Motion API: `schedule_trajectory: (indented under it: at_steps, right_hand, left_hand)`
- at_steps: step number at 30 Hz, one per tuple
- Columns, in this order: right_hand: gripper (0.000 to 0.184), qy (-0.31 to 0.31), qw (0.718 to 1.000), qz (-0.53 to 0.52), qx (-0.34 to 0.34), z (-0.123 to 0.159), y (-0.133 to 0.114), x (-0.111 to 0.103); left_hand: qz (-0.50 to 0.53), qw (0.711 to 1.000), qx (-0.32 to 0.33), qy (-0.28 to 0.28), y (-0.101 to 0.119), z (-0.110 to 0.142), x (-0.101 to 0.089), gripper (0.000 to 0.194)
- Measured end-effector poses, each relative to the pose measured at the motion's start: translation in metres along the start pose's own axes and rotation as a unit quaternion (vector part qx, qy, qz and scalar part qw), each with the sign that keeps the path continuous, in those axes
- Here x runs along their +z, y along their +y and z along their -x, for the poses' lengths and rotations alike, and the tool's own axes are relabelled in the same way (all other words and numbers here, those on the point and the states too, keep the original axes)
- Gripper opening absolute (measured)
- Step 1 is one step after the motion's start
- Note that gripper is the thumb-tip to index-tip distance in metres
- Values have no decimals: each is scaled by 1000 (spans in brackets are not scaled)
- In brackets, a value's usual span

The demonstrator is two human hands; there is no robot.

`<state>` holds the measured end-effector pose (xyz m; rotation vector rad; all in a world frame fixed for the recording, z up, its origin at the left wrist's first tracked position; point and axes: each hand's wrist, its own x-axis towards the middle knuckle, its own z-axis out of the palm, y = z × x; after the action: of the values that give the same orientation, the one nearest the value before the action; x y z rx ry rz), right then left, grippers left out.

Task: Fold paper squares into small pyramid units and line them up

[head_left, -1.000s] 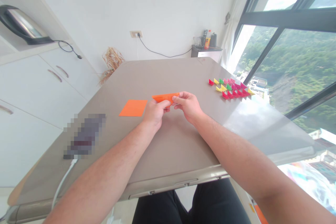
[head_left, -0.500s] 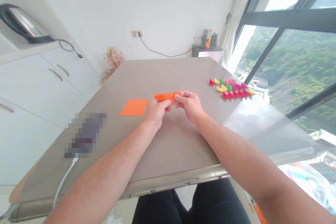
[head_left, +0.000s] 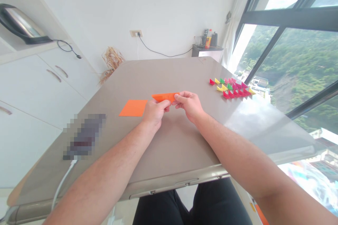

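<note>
A folded piece of orange paper [head_left: 165, 97] is held between my two hands, just above the table. My left hand [head_left: 155, 110] pinches its lower edge, thumb on the near side. On the right end, my right hand [head_left: 188, 102] grips the paper between thumb and fingers. Part of the paper is hidden behind my fingers. Flat on the table, to the left of my left hand, lies a square orange sheet [head_left: 133, 108]; whether it is one sheet or a stack I cannot tell.
Rows of small folded paper boats [head_left: 236, 94] in red, pink, yellow and green stand on the table [head_left: 169, 144] to the right. A blurred-out dark device [head_left: 86, 135] with a white cable [head_left: 62, 184] lies at the left. A window [head_left: 285, 56] borders the right side.
The view has shifted slightly. Both hands keep hold of the folded orange paper, whose upper edge looks a little flatter and more closed at the left end.
</note>
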<state>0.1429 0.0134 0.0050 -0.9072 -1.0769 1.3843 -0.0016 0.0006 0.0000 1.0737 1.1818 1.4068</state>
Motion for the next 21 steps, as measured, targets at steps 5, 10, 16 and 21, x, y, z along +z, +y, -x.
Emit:
schedule_trajectory:
  at_steps: [5,10,16,21]
  right_hand:
    - [19,-13,1000,20,7,0,-3,-1]
    - [8,-61,979,196,7,3,-8,-7]
    - [7,-114,926,359,15,8,-18,-12]
    - [10,-121,926,357,26,9,-19,-12]
  left_hand:
    - [-12,1000,-1,1,2,-2,-3,5]
    - [-110,992,-1,-62,6,-7,-13,3]
    - [-238,967,28,-92,13,-3,-16,5]
    - [-209,971,-3,-120,13,-4,-16,11]
